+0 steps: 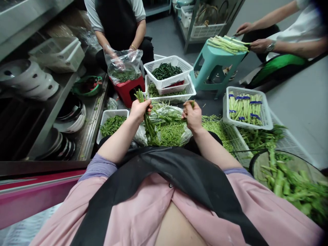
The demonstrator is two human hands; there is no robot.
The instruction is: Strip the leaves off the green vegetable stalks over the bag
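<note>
My left hand is wrapped round a bunch of green stalks, whose cut ends stick up and whose leafy part hangs down. To its right, my right hand is closed in a pinch, with a bit of green showing at the fingertips; what exactly it holds is too small to make out. Between and below both hands lies an open clear plastic bag with a heap of thin green stems. A white basket of leafy greens stands just left of my left forearm.
Ahead, a person handles greens in a plastic bag on a red stool. White baskets hold dark green peppers. At right are a teal stool, another person's hands, and a basket of banded stalks. Metal shelves stand left.
</note>
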